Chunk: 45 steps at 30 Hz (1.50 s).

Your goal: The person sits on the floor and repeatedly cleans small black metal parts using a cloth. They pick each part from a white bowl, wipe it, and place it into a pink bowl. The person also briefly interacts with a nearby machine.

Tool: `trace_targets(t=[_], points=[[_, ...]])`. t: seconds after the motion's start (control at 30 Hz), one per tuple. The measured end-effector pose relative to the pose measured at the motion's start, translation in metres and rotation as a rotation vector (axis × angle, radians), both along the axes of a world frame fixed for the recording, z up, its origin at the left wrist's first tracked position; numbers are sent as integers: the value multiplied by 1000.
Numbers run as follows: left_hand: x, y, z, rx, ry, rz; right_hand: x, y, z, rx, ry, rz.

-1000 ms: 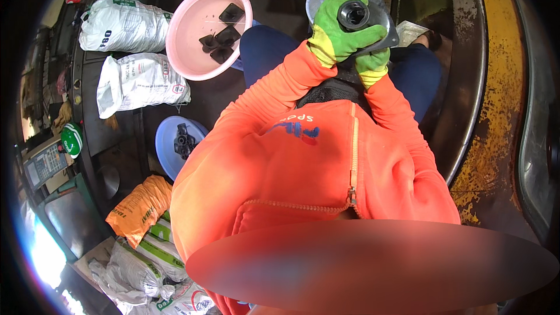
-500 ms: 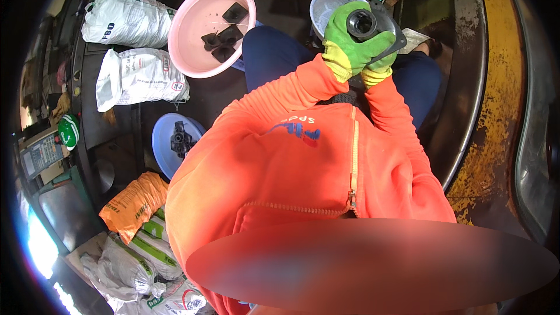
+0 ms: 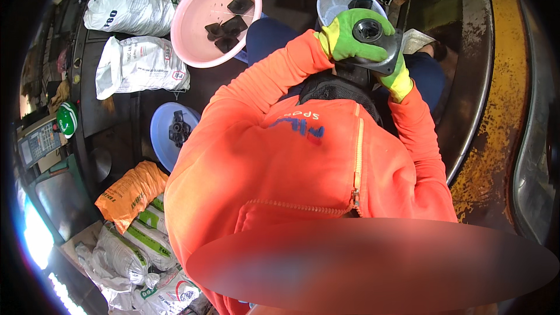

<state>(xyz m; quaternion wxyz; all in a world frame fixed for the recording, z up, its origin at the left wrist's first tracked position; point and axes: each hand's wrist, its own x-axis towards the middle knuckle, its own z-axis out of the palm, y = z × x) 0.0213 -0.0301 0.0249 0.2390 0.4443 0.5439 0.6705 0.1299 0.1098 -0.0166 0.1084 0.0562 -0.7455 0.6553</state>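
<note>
In front of my lap I hold a black flanged part (image 3: 373,53) that has a squarish plate and a round raised collar. My left hand (image 3: 344,34), in a green and yellow glove, wraps round the collar from the left with its fingers over the plate. Beneath and to the right, my right hand (image 3: 399,80), gloved the same way, grips the plate's edge; its fingers are partly hidden. Just beyond, a light blue perforated basket (image 3: 332,1) has a dark piece in it.
To the left stands a pink basin (image 3: 185,29) with several black square-flanged parts (image 3: 234,25). A blue basin (image 3: 160,134) holds black pieces. White sacks (image 3: 137,64), an orange sack (image 3: 131,192) and more bags lie along the left. A rusty yellow metal edge (image 3: 493,111) runs at right.
The black part has tilted, so its collar opening faces differently. My left hand has shifted over it, and my right hand has moved slightly right and down. The view has shifted a little.
</note>
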Motion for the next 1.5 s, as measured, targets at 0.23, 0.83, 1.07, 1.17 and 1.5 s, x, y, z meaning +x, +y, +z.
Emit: trace_targets(t=[0.23,0.83,1.07,1.17,1.5], points=[[-12,4,-20,-45,-14,-152,1,-7,-5,-398,-184,28],[3,20,-6,41,75,62,-5,-1,-19,426,258,-410],[29,23,-7,39,63,375,2,-16,-12,532,263,-533],[22,16,1,53,208,305,5,-10,4,607,271,-414],[0,2,13,24,44,-275,13,0,34,682,301,-51]])
